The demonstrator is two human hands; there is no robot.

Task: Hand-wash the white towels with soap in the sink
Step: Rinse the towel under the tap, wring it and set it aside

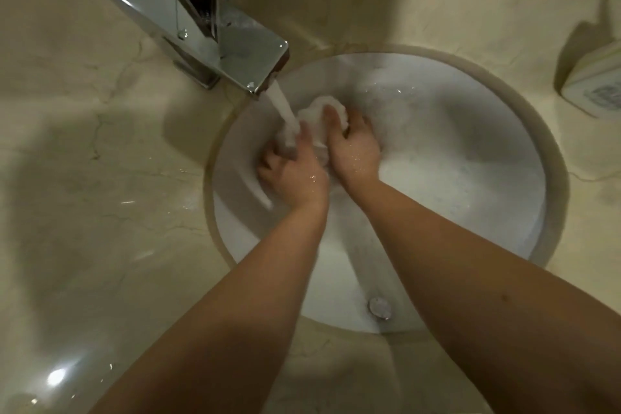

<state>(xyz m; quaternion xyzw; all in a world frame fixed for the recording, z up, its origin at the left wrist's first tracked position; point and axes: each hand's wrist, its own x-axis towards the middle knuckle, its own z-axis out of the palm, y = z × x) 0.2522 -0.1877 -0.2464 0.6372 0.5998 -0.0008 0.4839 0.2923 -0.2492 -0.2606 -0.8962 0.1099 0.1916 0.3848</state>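
Observation:
A bunched, wet white towel [319,118] is held over the round white sink [524,158], just under the running tap. My left hand [294,175] grips its lower left part, where the water stream [285,114] lands. My right hand [353,144] grips the upper right part, fingers curled round the cloth. Soapy foam [437,151] covers the water in the basin on the right. Much of the towel is hidden by both hands.
A chrome faucet [201,30] juts over the sink from the upper left. A white soap box [594,84] sits on the beige marble counter [84,161] at the right edge. An overflow hole [379,307] shows on the near sink wall.

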